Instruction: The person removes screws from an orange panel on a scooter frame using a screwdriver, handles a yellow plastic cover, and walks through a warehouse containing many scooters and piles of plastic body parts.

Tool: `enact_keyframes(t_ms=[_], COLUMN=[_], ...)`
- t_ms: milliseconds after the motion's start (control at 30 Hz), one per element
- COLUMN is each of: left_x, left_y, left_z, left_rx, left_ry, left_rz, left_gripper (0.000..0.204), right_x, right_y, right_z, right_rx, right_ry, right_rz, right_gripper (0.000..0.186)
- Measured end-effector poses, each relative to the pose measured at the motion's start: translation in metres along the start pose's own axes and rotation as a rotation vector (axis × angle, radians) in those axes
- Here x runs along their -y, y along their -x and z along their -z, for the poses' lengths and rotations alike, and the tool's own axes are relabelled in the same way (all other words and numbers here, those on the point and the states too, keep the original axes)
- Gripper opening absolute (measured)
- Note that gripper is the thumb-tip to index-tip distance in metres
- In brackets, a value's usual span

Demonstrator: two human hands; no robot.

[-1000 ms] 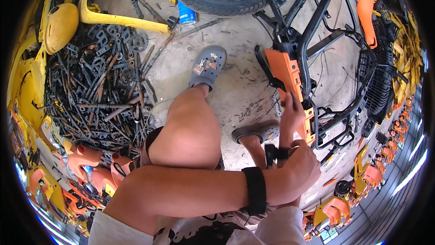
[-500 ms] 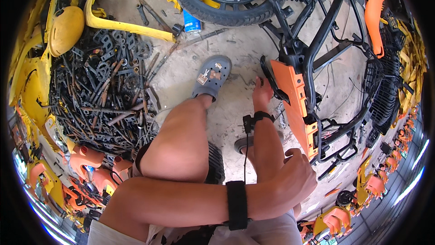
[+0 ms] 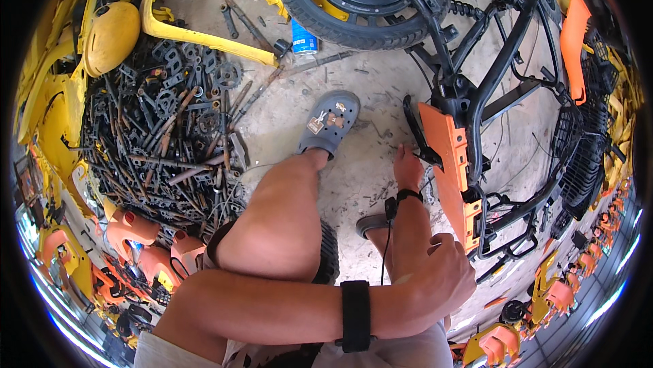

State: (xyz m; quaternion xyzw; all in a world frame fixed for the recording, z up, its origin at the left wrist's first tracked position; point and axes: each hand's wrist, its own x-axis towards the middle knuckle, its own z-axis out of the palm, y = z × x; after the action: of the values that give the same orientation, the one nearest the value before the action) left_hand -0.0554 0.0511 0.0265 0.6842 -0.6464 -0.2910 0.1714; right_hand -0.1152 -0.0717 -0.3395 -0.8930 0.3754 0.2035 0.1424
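A black scooter frame (image 3: 484, 106) lies on the concrete floor to my right, with an orange plastic panel (image 3: 445, 164) fixed along it. My right hand (image 3: 408, 169) is low beside a black curved lever (image 3: 420, 137) at the panel's left side. Its fingers are drawn together, and anything between them is too small to make out. My left forearm crosses in front of me, over the right arm. My left hand (image 3: 445, 276) is curled closed near the panel's lower end; its palm side is hidden. A wheel with a black tyre (image 3: 367, 38) is joined to the frame.
A heap of rusty metal parts (image 3: 170, 130) covers the floor at left, with a hammer (image 3: 238, 150) at its edge. Yellow plastic covers (image 3: 112, 38) stand beyond it. A blue can (image 3: 304, 38) touches the tyre. Black baskets (image 3: 585, 157) lie at far right.
The view has shifted, so the scene sits slightly lower and further right. My right hand has drawn back a little from the lever's upper end. The left hand stays curled.
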Motion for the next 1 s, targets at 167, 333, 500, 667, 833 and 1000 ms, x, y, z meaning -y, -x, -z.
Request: enact_keyframes(t_ms=[167,333,500,667,833,1000], left_x=[-0.006,-0.008,-0.014,-0.029,-0.041,-0.040], left_y=[-0.004,-0.006,-0.011,-0.018,-0.022,-0.037], left_z=[-0.007,0.000,-0.001,0.003,0.004,-0.023], left_rx=[0.022,0.075,0.060,0.468,0.386,0.700], left_ry=[-0.076,-0.169,-0.320,-1.245,-0.845,-1.619], left_rz=[0.019,0.099,0.179,0.273,0.275,0.384], left_gripper=[0.010,0.011,0.025,0.018,0.016,0.062], right_x=[-0.037,-0.081,-0.100,-0.095,-0.088,-0.051], right_y=[0.019,0.050,0.065,0.067,0.087,0.118], right_z=[-0.010,-0.008,0.023,0.062,0.109,0.160], right_rx=[0.038,0.000,0.141,0.276,0.013,-0.532], right_ry=[0.163,0.262,0.380,0.448,0.305,0.024], right_rz=[0.034,0.131,0.112,0.092,0.076,0.188], right_gripper=[0.028,0.023,0.024,0.023,0.023,0.023])
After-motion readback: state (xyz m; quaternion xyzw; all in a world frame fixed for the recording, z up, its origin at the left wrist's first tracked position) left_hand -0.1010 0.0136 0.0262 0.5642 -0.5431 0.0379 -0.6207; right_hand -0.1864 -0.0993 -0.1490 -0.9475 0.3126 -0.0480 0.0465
